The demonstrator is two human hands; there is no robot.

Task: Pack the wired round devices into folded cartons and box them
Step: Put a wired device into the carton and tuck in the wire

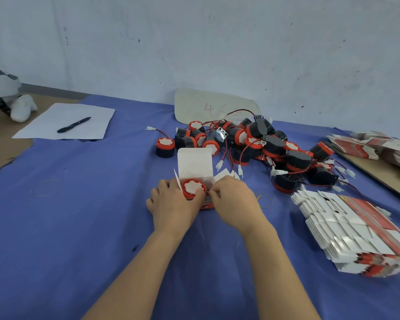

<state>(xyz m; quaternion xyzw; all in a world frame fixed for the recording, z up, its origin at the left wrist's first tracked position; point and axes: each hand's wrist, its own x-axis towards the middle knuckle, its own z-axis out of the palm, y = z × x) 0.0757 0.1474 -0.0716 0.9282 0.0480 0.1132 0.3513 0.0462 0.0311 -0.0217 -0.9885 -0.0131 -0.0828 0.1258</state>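
Seating the one round device (pixel 193 187) in the one open carton (pixel 195 162) on the counter (pixel 79 204) is best done squarely, wire (pixel 207 192) tucked inside first. The carton is gripped by fingers of the left hand (pixel 171 204); the wire seems pinched by fingers of the right hand (pixel 234 199). One spare device (pixel 165 146) stands apart; the pile (pixel 259 144) is uncountable.

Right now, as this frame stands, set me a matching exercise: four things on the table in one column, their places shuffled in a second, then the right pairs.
Things
1. pen
2. open carton
3. stack of flat cartons
4. lone round device

Places
A. between the left hand and the right hand
B. standing alone, left of the pile of devices
C. on the white sheet of paper
D. at the near right of the blue cloth

Pairs: 1-C, 2-A, 3-D, 4-B
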